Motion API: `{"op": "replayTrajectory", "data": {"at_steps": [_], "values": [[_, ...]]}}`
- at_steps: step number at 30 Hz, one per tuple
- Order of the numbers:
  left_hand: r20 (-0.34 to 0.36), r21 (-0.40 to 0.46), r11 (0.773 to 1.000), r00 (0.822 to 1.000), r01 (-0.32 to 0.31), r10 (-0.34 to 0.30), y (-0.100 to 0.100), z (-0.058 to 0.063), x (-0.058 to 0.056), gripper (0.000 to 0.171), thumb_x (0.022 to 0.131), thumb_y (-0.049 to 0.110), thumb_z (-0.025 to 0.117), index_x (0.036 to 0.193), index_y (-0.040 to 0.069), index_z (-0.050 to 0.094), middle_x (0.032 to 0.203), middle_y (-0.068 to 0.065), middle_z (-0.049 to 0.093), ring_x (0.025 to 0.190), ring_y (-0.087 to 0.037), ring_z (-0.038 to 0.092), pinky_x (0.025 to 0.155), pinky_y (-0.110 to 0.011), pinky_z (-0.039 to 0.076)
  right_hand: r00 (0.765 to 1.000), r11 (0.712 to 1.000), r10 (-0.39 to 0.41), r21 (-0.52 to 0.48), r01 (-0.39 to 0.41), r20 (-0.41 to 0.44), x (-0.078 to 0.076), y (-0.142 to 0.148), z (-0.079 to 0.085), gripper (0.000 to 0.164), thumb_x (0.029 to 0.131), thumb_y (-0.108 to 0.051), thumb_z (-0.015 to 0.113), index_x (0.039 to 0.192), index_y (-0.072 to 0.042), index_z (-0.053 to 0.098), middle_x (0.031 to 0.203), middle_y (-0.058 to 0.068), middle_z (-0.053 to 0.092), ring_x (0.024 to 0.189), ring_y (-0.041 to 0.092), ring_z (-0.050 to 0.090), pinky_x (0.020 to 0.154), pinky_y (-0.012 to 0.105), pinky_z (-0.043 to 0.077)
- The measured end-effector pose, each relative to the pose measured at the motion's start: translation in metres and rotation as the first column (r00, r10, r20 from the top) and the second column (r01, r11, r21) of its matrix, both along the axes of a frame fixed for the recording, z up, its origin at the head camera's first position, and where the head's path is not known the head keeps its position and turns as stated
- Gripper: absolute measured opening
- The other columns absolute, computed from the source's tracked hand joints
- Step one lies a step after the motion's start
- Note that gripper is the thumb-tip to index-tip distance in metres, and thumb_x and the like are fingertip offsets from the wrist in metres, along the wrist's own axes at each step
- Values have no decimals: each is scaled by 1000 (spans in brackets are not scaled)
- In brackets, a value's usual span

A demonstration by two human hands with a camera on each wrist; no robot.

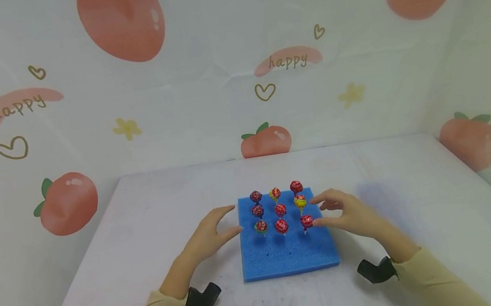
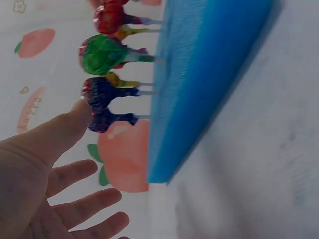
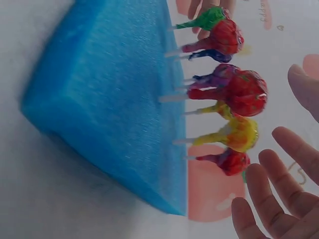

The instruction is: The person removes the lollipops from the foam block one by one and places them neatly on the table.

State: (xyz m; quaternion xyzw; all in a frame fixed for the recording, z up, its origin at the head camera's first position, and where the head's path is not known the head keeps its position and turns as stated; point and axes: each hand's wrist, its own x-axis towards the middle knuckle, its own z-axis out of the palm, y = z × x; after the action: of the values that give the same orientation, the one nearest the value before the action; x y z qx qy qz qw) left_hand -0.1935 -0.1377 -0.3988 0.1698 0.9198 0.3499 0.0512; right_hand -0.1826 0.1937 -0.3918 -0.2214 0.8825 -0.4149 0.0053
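Observation:
Several wrapped lollipops stand upright on their sticks in a blue foam block (image 1: 291,264), in three rows of three. At the front row's left is a green-and-red lollipop (image 1: 261,226), with a red one (image 1: 307,221) at its right end. Beside the block's left edge, my left hand (image 1: 211,237) has thumb and fingers spread apart and holds nothing. On the other side my right hand (image 1: 348,211) is also spread, its thumb tip close to the front right lollipop; contact is unclear. A yellow lollipop (image 3: 239,134) is near its fingers in the right wrist view.
The block sits on a white table (image 1: 173,186). A pale cloth backdrop (image 1: 215,115) with printed fruit rises behind and on both sides. Black curved pieces are at the left wrist (image 1: 203,296) and the right wrist (image 1: 376,270). Small holes show in the foam's front part.

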Motion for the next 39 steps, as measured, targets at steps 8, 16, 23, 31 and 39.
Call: {"op": "replayTrajectory", "data": {"at_steps": [8, 16, 23, 31, 39], "values": [[18, 24, 999, 999, 26, -27, 7, -13, 1, 58, 83, 35, 64, 133, 11, 46, 136, -14, 47, 129, -32, 40, 105, -49, 34, 998, 998, 37, -45, -34, 57, 1, 0, -14, 40, 77, -24, 72, 112, -7, 61, 110, 12, 62, 93, 26, 59, 83, 34, 53], [-26, 22, 998, 998, 51, -51, 10, -22, 1, 56, 83, 31, 65, 131, 7, 48, 132, -16, 50, 126, -34, 43, 104, -49, 36, 995, 999, 37, -36, -34, 96, 1, -4, -22, 37, 78, -26, 71, 110, -8, 63, 105, 8, 63, 90, 18, 58, 78, 22, 52], [-45, -37, 998, 997, 55, -57, 13, -27, 0, 59, 82, 32, 65, 132, 7, 47, 133, -20, 46, 126, -37, 41, 103, -51, 36, 991, 999, 28, -26, -25, 128, 3, -7, -24, 40, 78, -25, 71, 110, -4, 62, 103, 10, 63, 89, 18, 58, 77, 19, 51], [-39, -92, 994, 998, 50, -54, 17, -30, 0, 62, 82, 34, 66, 133, 6, 46, 136, -21, 42, 128, -39, 37, 104, -53, 34, 989, 999, 38, -11, -37, 141, 3, -11, -26, 38, 79, -24, 70, 108, -1, 62, 100, 12, 63, 86, 17, 58, 78, 31, 55], [-42, -86, 993, 996, 76, -79, 18, -32, -1, 59, 82, 33, 66, 131, 5, 48, 133, -22, 46, 126, -39, 40, 104, -52, 34, 987, 999, 44, -27, -40, 157, 1, -13, -29, 29, 81, -20, 69, 103, -3, 64, 95, 10, 64, 81, 13, 59, 75, 22, 54]]}}
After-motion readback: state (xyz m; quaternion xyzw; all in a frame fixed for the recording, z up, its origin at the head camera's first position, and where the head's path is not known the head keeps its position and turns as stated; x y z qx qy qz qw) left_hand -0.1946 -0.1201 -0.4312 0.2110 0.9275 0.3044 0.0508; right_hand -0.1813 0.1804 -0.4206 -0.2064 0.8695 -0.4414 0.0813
